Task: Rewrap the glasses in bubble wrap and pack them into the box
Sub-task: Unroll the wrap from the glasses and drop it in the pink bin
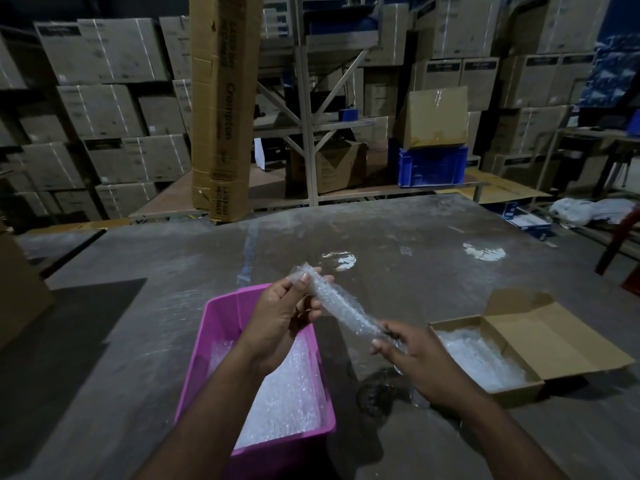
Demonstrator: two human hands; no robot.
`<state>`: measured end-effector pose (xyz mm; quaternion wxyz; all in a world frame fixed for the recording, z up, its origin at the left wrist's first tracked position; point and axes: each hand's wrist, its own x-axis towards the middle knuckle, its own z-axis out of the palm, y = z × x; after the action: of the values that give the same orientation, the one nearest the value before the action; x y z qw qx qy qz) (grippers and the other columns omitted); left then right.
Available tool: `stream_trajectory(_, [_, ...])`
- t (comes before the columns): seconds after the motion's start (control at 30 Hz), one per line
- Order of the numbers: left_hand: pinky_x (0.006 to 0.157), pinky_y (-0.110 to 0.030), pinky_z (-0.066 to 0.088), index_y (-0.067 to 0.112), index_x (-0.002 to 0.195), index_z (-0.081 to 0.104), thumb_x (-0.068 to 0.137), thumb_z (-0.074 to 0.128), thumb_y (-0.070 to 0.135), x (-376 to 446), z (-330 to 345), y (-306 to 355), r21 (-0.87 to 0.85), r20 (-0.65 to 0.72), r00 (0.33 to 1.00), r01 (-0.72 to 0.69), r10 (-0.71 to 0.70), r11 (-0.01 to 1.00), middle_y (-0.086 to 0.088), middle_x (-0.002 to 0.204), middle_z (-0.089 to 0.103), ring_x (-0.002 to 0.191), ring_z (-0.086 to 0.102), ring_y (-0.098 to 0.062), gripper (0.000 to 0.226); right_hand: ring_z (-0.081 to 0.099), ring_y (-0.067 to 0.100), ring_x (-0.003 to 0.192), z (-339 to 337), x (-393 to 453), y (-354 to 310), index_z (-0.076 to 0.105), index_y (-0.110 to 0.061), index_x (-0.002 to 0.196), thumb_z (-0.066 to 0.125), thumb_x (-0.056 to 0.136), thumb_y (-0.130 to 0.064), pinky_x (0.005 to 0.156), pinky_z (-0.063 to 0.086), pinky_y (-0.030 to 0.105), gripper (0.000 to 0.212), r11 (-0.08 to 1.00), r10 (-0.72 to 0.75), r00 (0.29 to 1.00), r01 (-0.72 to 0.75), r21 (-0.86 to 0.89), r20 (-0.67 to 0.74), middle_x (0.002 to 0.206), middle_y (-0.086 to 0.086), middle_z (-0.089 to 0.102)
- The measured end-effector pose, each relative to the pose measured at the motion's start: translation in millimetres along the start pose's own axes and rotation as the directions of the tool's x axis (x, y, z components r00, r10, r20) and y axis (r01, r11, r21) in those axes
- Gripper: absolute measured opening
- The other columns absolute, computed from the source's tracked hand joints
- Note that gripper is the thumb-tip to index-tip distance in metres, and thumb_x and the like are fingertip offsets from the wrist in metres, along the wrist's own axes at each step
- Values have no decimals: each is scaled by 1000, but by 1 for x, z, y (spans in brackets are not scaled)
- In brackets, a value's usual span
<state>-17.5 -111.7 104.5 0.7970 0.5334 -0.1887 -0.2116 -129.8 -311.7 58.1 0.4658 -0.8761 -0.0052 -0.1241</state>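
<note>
Bubble wrap, rolled into a long thin bundle (341, 306), is held between your two hands above the grey table (398, 237). Your left hand (277, 317) closes on the far end of the bundle, with the thumb and the fingers pressed around it, just over the far right corner of the pink plastic tub (214, 327). Your right hand (419, 362) pinches the near end of the bundle between thumb and fingers, to the right of the tub. The bundle runs on a slant from the upper left to the lower right. What is inside the bundle you cannot tell from this view.

The pink tub stands on the table under your left forearm, and more bubble wrap sheets (287, 393) lie in it. Right of the tub, well apart from it, an open cardboard box (554, 344) lies on the table with its lid folded back to the far side; some wrapped pieces (481, 362) are already in its left part. Between the tub and the box, under your right hand, something clear like a glass (419, 400) stands on the table, but it is dark and half hidden.

Behind the tub, past the table's far edge, a tall brown carton (221, 105) stands upright.
</note>
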Motion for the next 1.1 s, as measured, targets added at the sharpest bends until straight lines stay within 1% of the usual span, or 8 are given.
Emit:
stream_trajectory(0.07, [65,-20,56,3,125,63,97,55,23,0,1,0,1,50,999,16,-16,1000,-13,117,73,68,59,-8,35,65,-8,92,-1,1,5,70,-37,103,60,99,-20,79,49,14,19,999,24,999,-23,-45,29,94,-27,71])
stream_trajectory(0.27, [60,-26,52,5,125,63,100,52,29,-7,1,2,297,254,956,66,-145,952,-1,79,71,58,52,-10,36,60,4,60,-15,12,21,70,-40,100,54,101,-19,62,52,30,27,992,103,991,-109,-68,-85,80,-12,73])
stream_trajectory(0.43, [63,-30,54,4,114,55,103,58,26,-6,-2,-5,552,378,868,66,-321,831,-26,101,70,64,60,-17,25,46,2,50,-30,17,3,72,-39,112,48,100,0,48,38,16,47,974,124,984,-97,203,-127,59,-9,61])
stream_trajectory(0.53, [67,-31,56,9,106,58,101,61,27,-4,-4,-14,699,333,858,54,-391,713,-24,99,71,72,66,-18,19,52,3,57,-28,17,-11,73,-36,110,44,99,6,56,45,18,52,972,93,993,-74,223,-76,77,-2,60])
stream_trajectory(0.67, [70,-32,58,9,100,66,101,61,22,0,-5,-24,790,175,933,58,-315,610,-12,92,76,74,71,-16,15,54,-1,72,-16,12,-26,73,-40,110,47,97,3,69,46,17,52,993,8,1000,-10,119,15,94,-8,51])
stream_trajectory(0.87, [64,-23,58,-11,96,65,105,49,7,5,3,-22,651,25,987,106,-160,752,-19,84,73,68,72,-15,26,56,-3,103,5,0,-39,71,-30,119,65,97,-22,84,39,5,24,987,-153,988,152,-46,-14,107,-10,56])
stream_trajectory(1.0, [75,-28,61,-12,97,66,106,47,9,8,4,-23,536,4,992,106,-128,838,-21,87,72,77,72,-21,30,60,-5,101,20,1,-31,71,-29,115,73,89,-16,83,43,8,29,973,-212,955,185,-142,-207,104,-21,63])
stream_trajectory(1.1, [80,-30,60,-2,96,71,105,48,10,8,3,-24,412,-14,989,138,-146,901,-11,83,71,79,67,-21,28,62,-1,92,29,1,-27,72,-30,104,76,84,-15,77,46,12,26,965,-244,942,214,-149,-230,96,-21,63])
